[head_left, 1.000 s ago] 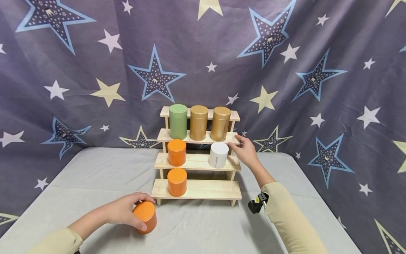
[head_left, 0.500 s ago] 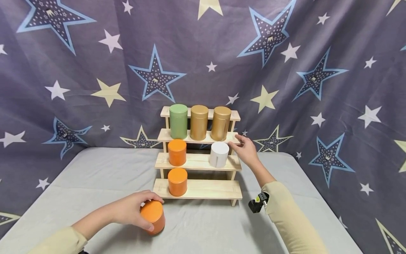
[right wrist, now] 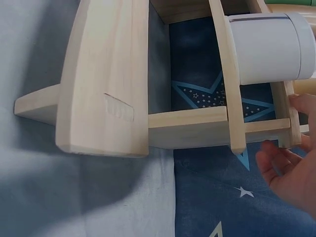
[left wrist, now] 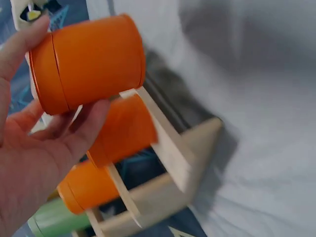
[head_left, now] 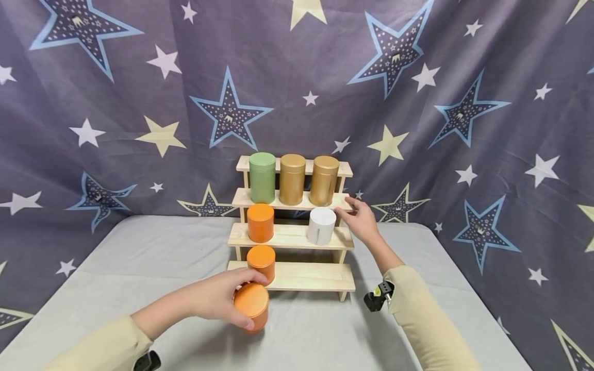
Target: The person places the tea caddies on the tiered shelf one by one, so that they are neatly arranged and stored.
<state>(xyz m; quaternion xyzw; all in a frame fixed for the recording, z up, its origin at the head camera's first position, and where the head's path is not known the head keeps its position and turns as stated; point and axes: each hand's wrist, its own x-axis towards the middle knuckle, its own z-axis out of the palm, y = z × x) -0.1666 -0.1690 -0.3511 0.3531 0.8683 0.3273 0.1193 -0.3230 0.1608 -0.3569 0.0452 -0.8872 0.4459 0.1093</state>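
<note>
My left hand [head_left: 218, 299] grips an orange tin [head_left: 252, 305] around its side, thumb in front and fingers behind. The tin hangs above the cloth, just in front of the wooden tiered rack [head_left: 311, 276]. On the rack's lowest step stands another orange tin [head_left: 261, 263], partly covered by the left fingertips in the head view. One step up are an orange tin [head_left: 261, 223] at the left and a white tin [head_left: 322, 225] at the right. My right hand [head_left: 363, 221] holds the right end of the rack's third step, beside the white tin.
A tall green tin [head_left: 262, 178] and two gold tins [head_left: 292, 179] stand in a row on the third step, before the top board. Grey cloth [head_left: 139, 268] covers the table, and a star-patterned curtain [head_left: 287, 77] hangs behind and at the sides.
My left hand has carried the orange tin to the right and slightly up, toward the rack's lowest step. The right hand stays at the rack's end.
</note>
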